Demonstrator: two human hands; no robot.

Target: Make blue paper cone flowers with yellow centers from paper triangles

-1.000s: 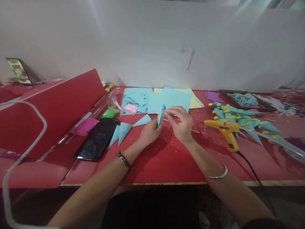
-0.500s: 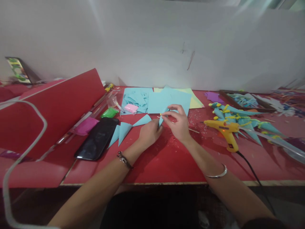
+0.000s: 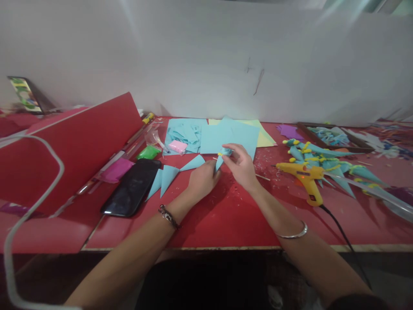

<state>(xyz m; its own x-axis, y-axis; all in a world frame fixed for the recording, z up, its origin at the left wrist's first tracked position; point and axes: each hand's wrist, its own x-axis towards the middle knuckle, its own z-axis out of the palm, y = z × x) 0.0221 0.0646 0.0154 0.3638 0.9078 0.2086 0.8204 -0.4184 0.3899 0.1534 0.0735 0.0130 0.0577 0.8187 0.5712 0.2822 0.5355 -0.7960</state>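
A small light-blue paper cone (image 3: 219,162), with a yellow trim round its wide upper end, is held between my hands. My left hand (image 3: 204,177) is closed round its lower part, the point hidden in the fist. At the top, the thumb and fingers of my right hand (image 3: 241,167) pinch the trimmed end, where a rounded blue piece shows. Just left of my left hand lie loose blue paper cones (image 3: 168,177). A thin wooden stick (image 3: 263,177) rests on the table beyond my right hand.
To the right lie a yellow glue gun (image 3: 301,174) with a black cord and several trimmed blue cones (image 3: 335,165). Blue paper sheets (image 3: 214,137) are at the back. On the left are a black phone (image 3: 132,187), a green packet (image 3: 149,152) and a raised red board (image 3: 87,146).
My right fingers have shifted round the cone's top, from a raised pinch to a lower grip. More of the yellow trim and the rounded blue top shows. My left hand stays put.
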